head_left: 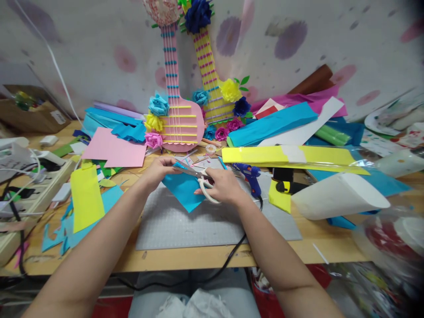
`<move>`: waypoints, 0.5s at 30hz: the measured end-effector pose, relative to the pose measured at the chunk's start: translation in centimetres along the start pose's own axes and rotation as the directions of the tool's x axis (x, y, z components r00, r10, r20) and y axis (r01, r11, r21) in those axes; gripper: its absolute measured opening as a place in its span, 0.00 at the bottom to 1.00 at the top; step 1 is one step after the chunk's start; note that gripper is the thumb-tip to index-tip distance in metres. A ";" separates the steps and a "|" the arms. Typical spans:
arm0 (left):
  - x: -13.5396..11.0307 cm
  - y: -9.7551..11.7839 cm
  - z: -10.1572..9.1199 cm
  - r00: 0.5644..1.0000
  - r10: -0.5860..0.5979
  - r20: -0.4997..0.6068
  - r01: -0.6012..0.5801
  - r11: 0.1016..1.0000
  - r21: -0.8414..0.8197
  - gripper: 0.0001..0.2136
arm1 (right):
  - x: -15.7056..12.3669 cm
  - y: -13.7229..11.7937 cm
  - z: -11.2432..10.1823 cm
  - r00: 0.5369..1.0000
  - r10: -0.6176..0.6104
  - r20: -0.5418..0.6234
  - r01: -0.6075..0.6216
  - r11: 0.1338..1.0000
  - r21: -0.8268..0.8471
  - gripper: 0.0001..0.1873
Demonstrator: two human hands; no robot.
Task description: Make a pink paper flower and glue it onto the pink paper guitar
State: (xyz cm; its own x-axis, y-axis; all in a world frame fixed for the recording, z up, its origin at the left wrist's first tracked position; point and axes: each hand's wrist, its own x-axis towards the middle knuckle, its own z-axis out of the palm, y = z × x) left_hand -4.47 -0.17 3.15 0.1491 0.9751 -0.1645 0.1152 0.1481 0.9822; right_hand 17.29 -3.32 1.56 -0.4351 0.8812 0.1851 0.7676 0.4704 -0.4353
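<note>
My right hand grips a pair of scissors with cream handles, its blades pointing left. Between thumb and fingers, my left hand pinches the upper left of a blue paper sheet. The blades lie along the sheet's top edge, close to my left fingertips. Whether they are biting into the paper is too small to tell. Both hands are above a grey cutting mat. Just right of my right hand lies a blue glue gun with a black cord.
Two decorated paper guitars, one pink and one yellow, lean on the wall. Pink card and yellow paper lie left. A wrapped yellow roll, a white roll and a black-yellow cutter lie right. Power strips line the left edge.
</note>
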 end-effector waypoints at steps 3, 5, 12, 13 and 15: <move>0.0 0.1 0.1 1.000 -0.010 -0.001 0.010 1.000 -0.013 0.10 | 0.0 0.1 0.1 1.000 0.016 -0.006 -0.016 1.000 0.012 0.25; 0.0 0.0 0.1 1.000 -0.023 0.001 0.023 0.999 -0.033 0.10 | 0.0 0.2 0.1 1.000 0.026 -0.012 -0.026 1.000 0.005 0.25; 0.2 -0.3 0.0 0.999 -0.001 0.041 0.004 0.998 -0.060 0.09 | 0.1 0.2 0.2 0.998 0.065 -0.025 -0.066 0.997 -0.030 0.25; 0.2 -0.3 0.0 0.999 -0.003 0.042 0.006 0.998 -0.061 0.09 | 0.1 0.3 0.2 0.997 0.068 -0.026 -0.069 0.997 -0.033 0.25; 0.2 -0.2 0.0 0.999 -0.008 0.043 0.010 0.998 -0.059 0.10 | 0.2 0.3 0.3 0.997 0.074 -0.030 -0.075 0.996 -0.038 0.25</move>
State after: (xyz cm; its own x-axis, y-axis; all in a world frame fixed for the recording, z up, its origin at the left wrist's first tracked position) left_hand -4.46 -0.03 2.89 0.1900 0.9659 -0.1759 0.0590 0.1676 0.9841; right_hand 17.35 -3.02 1.20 -0.3631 0.9144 0.1790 0.8154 0.4048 -0.4139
